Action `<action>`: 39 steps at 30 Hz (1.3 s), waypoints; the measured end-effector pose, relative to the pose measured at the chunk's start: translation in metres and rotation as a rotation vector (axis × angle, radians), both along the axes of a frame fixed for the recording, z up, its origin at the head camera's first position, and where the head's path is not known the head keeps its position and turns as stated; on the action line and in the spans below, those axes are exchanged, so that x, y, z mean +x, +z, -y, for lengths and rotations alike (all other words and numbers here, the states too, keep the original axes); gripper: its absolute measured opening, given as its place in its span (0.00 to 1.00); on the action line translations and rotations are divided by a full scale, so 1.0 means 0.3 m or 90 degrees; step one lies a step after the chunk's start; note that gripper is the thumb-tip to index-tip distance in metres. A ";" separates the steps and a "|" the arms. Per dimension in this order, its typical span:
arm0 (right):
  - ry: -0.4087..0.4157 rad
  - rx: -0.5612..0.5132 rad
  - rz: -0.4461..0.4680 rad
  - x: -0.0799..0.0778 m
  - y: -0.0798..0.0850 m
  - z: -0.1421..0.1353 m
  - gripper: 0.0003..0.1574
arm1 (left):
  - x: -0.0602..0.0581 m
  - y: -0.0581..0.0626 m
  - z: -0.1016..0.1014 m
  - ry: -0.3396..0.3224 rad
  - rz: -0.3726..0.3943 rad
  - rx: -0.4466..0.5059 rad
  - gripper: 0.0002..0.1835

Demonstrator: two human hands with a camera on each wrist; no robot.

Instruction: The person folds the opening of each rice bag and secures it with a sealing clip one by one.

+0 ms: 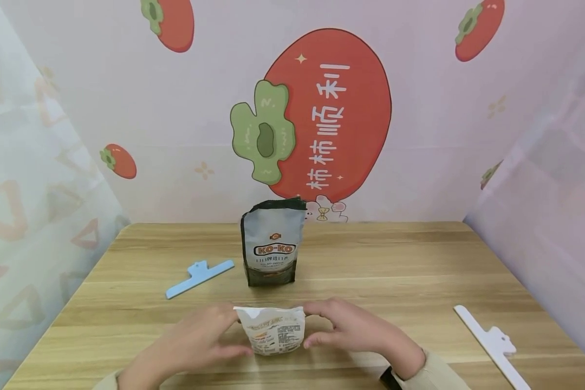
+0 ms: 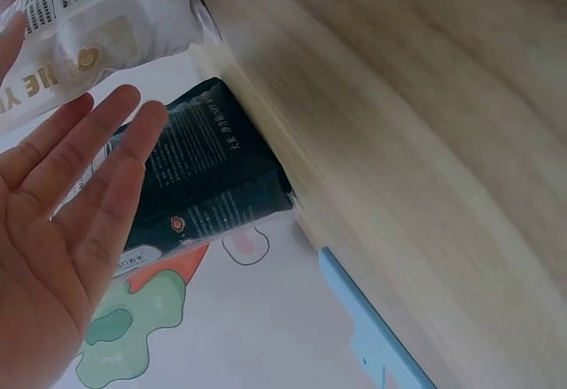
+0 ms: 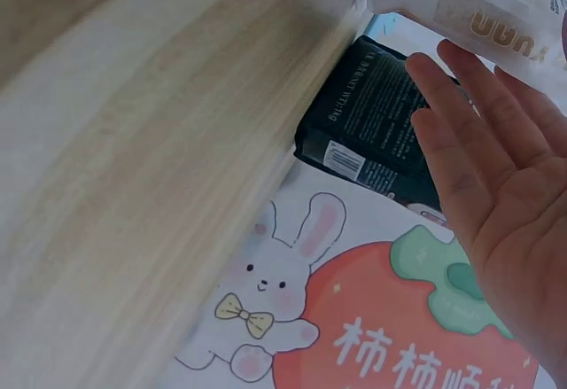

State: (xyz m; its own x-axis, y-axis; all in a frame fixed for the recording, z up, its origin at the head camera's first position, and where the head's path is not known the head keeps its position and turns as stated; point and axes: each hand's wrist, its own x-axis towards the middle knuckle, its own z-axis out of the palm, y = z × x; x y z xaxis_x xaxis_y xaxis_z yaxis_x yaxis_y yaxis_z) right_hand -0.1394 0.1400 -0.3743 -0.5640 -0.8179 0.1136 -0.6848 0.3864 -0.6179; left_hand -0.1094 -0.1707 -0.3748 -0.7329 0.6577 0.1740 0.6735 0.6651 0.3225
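A small white printed bag (image 1: 274, 331) stands upright near the front of the table, with its top edge spread flat. My left hand (image 1: 202, 335) is at its left side, thumb towards the front and fingers behind. On the opposite side, my right hand (image 1: 353, 327) mirrors it, fingertips right at the bag's edge. Both wrist views show fingers straight and slightly spread, not curled round the bag. Behind it stands a larger silver and dark KO-KO bag (image 1: 274, 235), with its top folded over.
A light blue bag clip (image 1: 200, 278) lies on the wooden table (image 1: 395, 260) left of the KO-KO bag. Over at the right lies a white bag clip (image 1: 487, 344). Printed cloth walls with persimmon pictures close off the back and both sides.
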 end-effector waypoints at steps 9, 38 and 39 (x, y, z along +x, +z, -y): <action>-0.010 -0.003 0.022 -0.006 -0.006 0.011 0.21 | -0.022 0.001 -0.016 -0.018 0.099 0.061 0.20; -0.065 -0.007 0.081 0.008 0.001 -0.083 0.21 | -0.064 -0.002 -0.130 -0.028 0.119 0.042 0.22; -0.067 -0.010 0.083 0.008 0.001 -0.090 0.20 | -0.066 -0.001 -0.137 -0.030 0.117 0.037 0.22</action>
State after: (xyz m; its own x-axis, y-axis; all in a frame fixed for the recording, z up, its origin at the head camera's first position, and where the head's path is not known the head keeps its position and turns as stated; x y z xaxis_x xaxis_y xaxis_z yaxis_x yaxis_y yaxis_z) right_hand -0.1369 0.1671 -0.3740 -0.6568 -0.7526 0.0466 -0.5548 0.4405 -0.7058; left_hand -0.1293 -0.1297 -0.3751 -0.7249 0.6844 0.0789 0.6291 0.6110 0.4805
